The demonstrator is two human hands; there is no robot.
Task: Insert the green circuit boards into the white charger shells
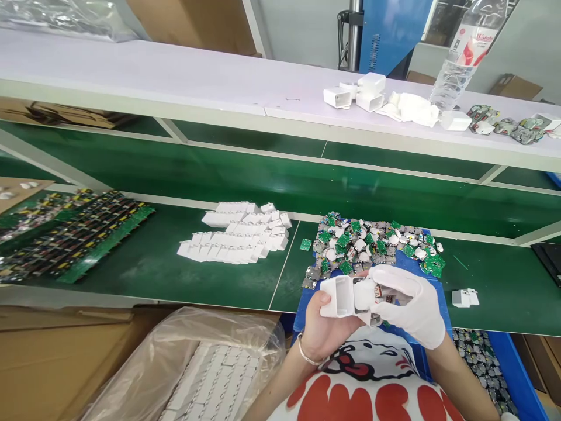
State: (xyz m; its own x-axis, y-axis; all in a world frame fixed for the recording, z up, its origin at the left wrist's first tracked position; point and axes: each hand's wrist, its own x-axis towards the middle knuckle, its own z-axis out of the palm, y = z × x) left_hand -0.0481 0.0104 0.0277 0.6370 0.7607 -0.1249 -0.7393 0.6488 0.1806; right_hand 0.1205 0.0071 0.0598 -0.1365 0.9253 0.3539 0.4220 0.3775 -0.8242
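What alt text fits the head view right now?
A bare left hand holds a white plastic shell while the gloved right hand presses a small part into it, above a blue tray heaped with circuit boards.

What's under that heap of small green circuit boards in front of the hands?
The heap of boards lies on a blue tray, whose edge shows at the right. The tray's middle is covered by the boards and both hands.

Just beyond our right hand (409, 310) we see a heap of small circuit boards (372, 242), rows of plastic shells (236, 237) lie further left, and a bagged carton (205, 368) sits below our left hand (322, 327).
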